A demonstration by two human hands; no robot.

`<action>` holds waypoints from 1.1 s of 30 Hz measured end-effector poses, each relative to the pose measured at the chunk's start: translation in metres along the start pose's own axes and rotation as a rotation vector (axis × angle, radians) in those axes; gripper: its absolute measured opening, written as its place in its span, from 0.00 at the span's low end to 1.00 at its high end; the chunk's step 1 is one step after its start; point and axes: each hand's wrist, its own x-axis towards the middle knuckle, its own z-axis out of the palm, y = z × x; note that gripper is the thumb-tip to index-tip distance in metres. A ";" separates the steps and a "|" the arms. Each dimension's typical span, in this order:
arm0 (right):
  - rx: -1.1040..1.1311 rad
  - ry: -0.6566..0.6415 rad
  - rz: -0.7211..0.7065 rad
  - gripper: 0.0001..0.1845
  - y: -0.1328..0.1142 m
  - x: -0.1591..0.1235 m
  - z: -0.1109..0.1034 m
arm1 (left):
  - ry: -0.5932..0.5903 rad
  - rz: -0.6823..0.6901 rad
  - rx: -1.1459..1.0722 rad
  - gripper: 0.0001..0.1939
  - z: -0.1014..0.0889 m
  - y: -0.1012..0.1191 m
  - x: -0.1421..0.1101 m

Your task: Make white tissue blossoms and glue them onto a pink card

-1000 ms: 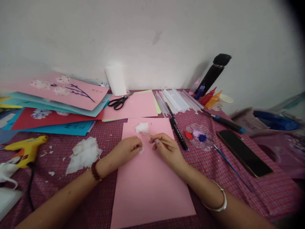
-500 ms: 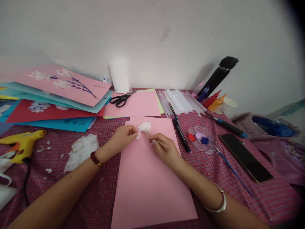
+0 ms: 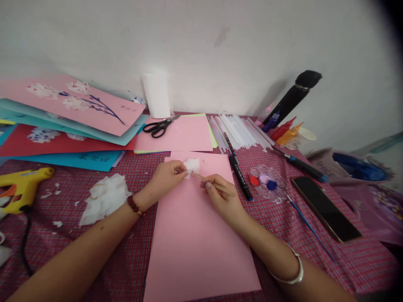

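A pink paper sheet (image 3: 198,235) lies in front of me on the red checked cloth. Near its top edge sits a small wad of white tissue (image 3: 192,165). My left hand (image 3: 166,176) pinches this wad with closed fingers. My right hand (image 3: 222,196) is closed round a thin wooden stick (image 3: 214,184), whose tip points at the wad.
A tissue pile (image 3: 103,197) and a yellow glue gun (image 3: 22,186) lie at the left. Coloured sheets (image 3: 63,134) and scissors (image 3: 157,127) are behind. To the right are a black marker (image 3: 241,178), a paint palette (image 3: 266,180), a brush (image 3: 310,228), a phone (image 3: 325,207) and glue sticks (image 3: 239,132).
My left hand moved up from the middle of the sheet to the tissue wad and took hold of it. The right hand stayed close with its stick.
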 end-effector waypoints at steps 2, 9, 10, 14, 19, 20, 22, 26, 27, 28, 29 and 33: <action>0.060 0.011 0.016 0.08 0.000 0.000 0.000 | 0.002 0.025 0.012 0.08 0.001 0.000 0.000; 0.172 0.020 0.070 0.08 0.001 0.002 0.001 | 0.032 0.110 0.040 0.06 0.003 0.002 0.004; 0.177 0.021 0.072 0.08 0.001 0.002 0.001 | 0.039 0.120 0.041 0.06 0.003 0.001 0.005; 0.192 0.035 0.082 0.08 0.002 0.002 0.000 | 0.052 0.147 0.053 0.05 0.007 0.000 0.010; 0.230 0.095 0.096 0.07 0.002 0.000 -0.003 | 0.058 0.138 0.064 0.05 0.010 -0.002 0.011; 0.236 0.102 0.091 0.07 0.001 0.000 -0.003 | 0.056 0.135 0.067 0.05 0.011 -0.002 0.011; 0.235 0.095 0.077 0.07 -0.001 -0.001 -0.004 | 0.052 0.125 0.070 0.04 0.011 -0.003 0.011; 0.150 0.012 0.036 0.07 -0.007 -0.001 -0.002 | 0.051 0.108 0.067 0.04 0.011 -0.004 0.012; 0.112 -0.011 0.021 0.07 -0.008 -0.001 -0.002 | 0.048 0.105 0.061 0.04 0.011 -0.004 0.013; 0.069 -0.031 0.006 0.08 -0.008 0.000 -0.001 | 0.043 0.104 0.052 0.05 0.010 -0.005 0.014; 0.025 -0.045 -0.010 0.08 -0.008 0.000 -0.001 | 0.037 0.105 0.041 0.05 0.010 -0.005 0.015; -0.094 -0.060 -0.049 0.09 -0.008 0.002 0.002 | 0.024 0.105 0.005 0.06 0.008 -0.004 0.016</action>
